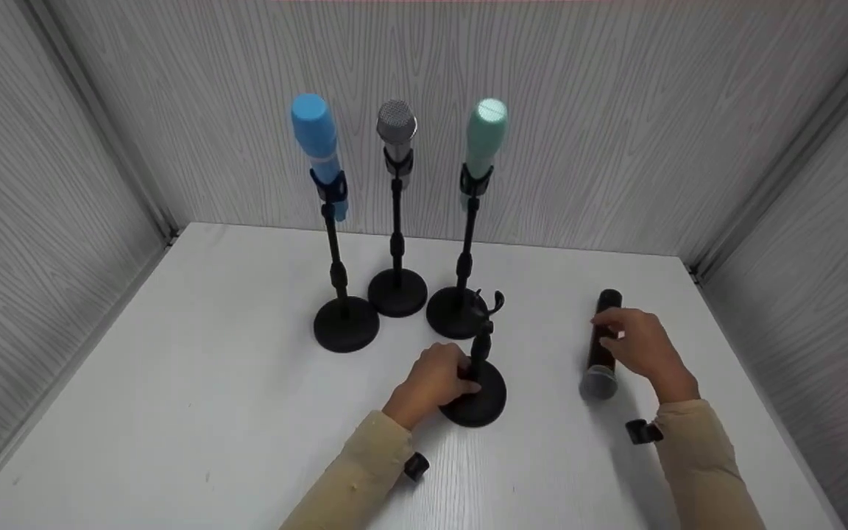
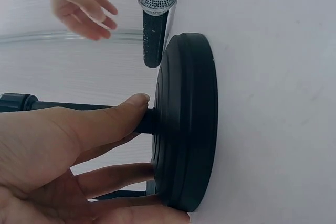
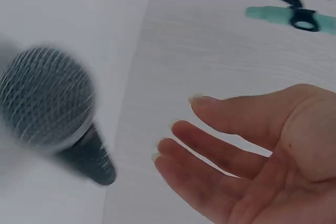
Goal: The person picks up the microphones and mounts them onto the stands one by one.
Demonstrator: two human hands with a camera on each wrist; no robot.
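My left hand (image 1: 433,383) grips the short pole of a black desktop microphone stand (image 1: 489,397) low down by its round base. In the left wrist view the thumb lies along the pole and the other fingers reach round to the base (image 2: 184,124). The empty clip (image 1: 489,303) of this stand points up. A black microphone (image 1: 601,346) with a silver mesh head lies on the table at the right. Over it hovers my right hand (image 1: 639,340), fingers loosely bent and holding nothing; the right wrist view shows a gap between the fingertips and the microphone (image 3: 47,98).
Behind stand three more black stands, holding a blue microphone (image 1: 313,132), a silver-headed microphone (image 1: 397,124) and a mint-green microphone (image 1: 486,136). The nearest of their bases (image 1: 446,315) is close behind the held stand. Grey wood-grain panels (image 1: 578,132) enclose the white table (image 1: 196,368).
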